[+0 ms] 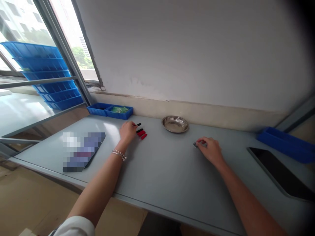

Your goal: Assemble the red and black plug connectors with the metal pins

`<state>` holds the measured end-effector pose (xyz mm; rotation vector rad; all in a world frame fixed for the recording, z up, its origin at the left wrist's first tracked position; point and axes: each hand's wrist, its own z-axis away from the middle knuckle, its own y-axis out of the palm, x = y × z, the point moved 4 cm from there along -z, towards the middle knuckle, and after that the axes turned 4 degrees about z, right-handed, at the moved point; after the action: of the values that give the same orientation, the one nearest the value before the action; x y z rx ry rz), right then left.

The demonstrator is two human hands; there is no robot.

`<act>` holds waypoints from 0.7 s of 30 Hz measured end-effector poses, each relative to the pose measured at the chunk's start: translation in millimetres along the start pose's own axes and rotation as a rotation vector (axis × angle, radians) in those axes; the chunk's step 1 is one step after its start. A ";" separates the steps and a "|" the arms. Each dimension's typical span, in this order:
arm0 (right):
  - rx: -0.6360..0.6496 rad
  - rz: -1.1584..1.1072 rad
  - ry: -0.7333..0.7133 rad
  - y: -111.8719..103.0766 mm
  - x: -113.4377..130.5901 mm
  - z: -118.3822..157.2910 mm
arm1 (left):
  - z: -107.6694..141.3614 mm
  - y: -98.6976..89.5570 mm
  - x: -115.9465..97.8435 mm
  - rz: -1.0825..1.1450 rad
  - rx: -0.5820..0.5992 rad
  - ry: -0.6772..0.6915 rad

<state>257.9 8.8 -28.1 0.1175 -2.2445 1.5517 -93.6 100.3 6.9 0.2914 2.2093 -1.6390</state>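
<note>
My left hand [128, 131] is closed in a pinch on a black marker [138, 124], whose dark end sticks out past the fingertips. Just below it on the table lie another black marker [139, 130] and red markers [143, 136], side by side and partly hidden by the hand. Further right, my right hand [209, 147] pinches a small dark, shiny piece [195, 144] close to the tabletop; its kind is too small to make out. Between the hands, nearer the wall, stands a round steel dish [175, 125].
Two small blue bins [119, 113] stand at the back left, one holding green packets. A blurred, bluish flat item [85, 152] lies left. To the right are a black tablet-like slab [278, 173] and a blue bin [285, 144]. Blue bins [57, 85] are stacked beyond the frame.
</note>
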 end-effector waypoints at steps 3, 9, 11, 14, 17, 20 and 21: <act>-0.021 0.007 0.001 -1.4 -1.7 -0.6 | -1.4 2.3 7.3 -0.004 0.044 -0.044; -0.026 0.011 -0.028 -0.2 -1.8 -1.1 | -6.8 16.7 13.1 -0.002 0.137 -0.062; -0.014 0.016 -0.026 0.3 -1.3 -0.8 | -6.7 18.6 10.9 -0.002 0.150 -0.050; -0.006 0.011 -0.007 -0.4 -2.1 -1.3 | -3.4 17.6 3.5 -0.004 0.178 0.005; -0.017 -0.018 0.024 -3.6 -6.0 -3.5 | 1.9 15.8 -5.4 -0.032 0.263 0.083; 0.018 -0.073 0.054 -7.4 -12.3 -6.3 | 5.4 14.3 -9.4 -0.083 0.352 0.109; 0.051 -0.091 0.070 -8.2 -14.8 -7.1 | 5.7 13.6 -9.7 -0.094 0.368 0.111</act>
<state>275.9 9.8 -24.3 0.1749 -2.1172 1.5416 -78.7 99.6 -2.4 0.3895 2.0118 -2.1281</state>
